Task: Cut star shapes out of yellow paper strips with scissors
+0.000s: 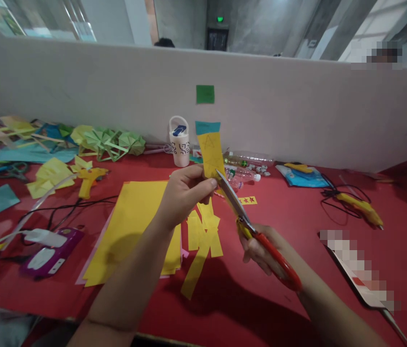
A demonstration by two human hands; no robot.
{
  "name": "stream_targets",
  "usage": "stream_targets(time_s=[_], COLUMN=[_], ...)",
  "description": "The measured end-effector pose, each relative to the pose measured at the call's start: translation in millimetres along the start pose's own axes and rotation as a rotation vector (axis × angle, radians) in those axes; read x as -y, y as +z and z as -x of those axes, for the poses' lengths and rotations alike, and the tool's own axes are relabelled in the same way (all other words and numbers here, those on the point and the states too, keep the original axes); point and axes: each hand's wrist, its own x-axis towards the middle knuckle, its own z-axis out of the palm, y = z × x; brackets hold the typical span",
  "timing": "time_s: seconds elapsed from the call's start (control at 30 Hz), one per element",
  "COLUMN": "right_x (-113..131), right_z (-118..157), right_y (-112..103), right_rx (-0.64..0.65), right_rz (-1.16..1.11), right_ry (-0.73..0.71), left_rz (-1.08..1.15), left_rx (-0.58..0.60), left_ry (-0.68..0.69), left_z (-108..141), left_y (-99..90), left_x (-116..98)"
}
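Note:
My left hand pinches the lower end of a yellow paper strip, held upright above the table. Faint star outlines are drawn on the strip. In my right hand is a pair of scissors with red and yellow handles. The blade tips meet the strip's lower right edge, close to my left thumb; whether they are parted is too small to tell. Beneath my hands lie several cut yellow strips. A stack of yellow paper rests to their left, over pink sheets.
Left on the red table are a purple power strip, a yellow glue gun and folded green paper. A white tumbler and plastic bottles stand or lie behind. Another glue gun and a phone-like device lie right.

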Motion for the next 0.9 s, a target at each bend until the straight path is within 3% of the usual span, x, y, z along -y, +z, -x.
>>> stream_targets(time_s=[0.9], right_x=[9], right_z=[-1], right_y=[-3], right_rx=[-0.006], right_rz=[0.077], right_ry=[0.006], left_rz=[0.075], left_rx=[0.048], left_ry=[0.044], left_z=[-1], left_y=[-9.1], left_x=[8])
